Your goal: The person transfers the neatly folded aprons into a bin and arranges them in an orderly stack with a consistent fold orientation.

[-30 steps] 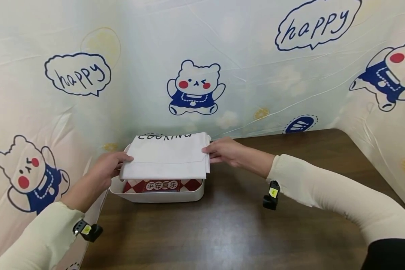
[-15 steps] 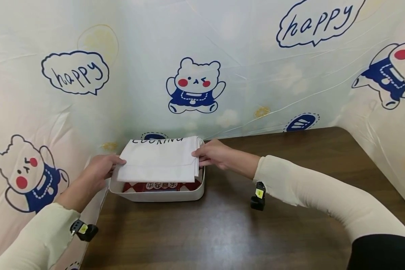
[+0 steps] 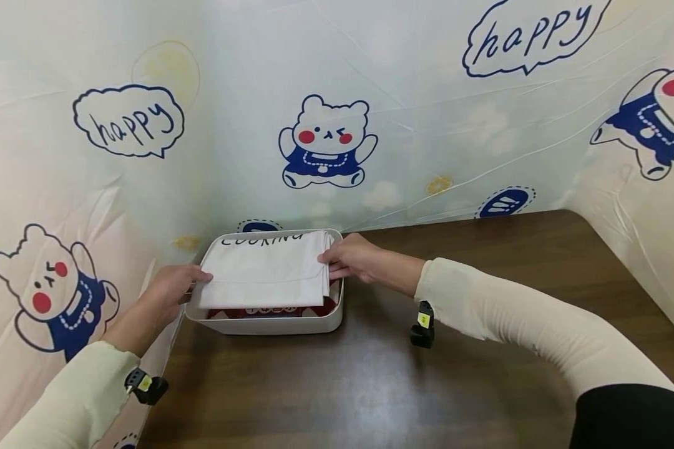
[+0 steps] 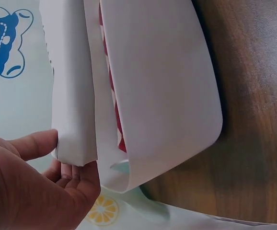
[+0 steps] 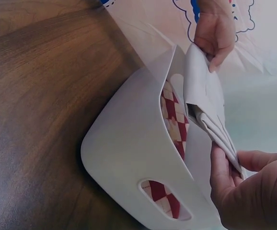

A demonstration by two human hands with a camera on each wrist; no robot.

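A folded white cloth, printed with "COOKING" along its far edge, lies level over the opening of a white plastic basket. My left hand pinches its left end, thumb on top and fingers beneath. At the opposite end my right hand grips the stacked layers the same way. Under the cloth, inside the basket, is a red-and-cream checkered item with Chinese lettering, mostly covered in the head view. In the left wrist view the cloth's thick folded edge sits just above the basket rim.
The basket stands on a dark wooden table, near its back left corner. A handle slot opens in the basket's end wall. Curtains with cartoon bears hang behind and at both sides.
Both hands have brought the cloth left and lower, from above the basket down to its opening. The checkered item is now more covered, and the basket's far rim shows.
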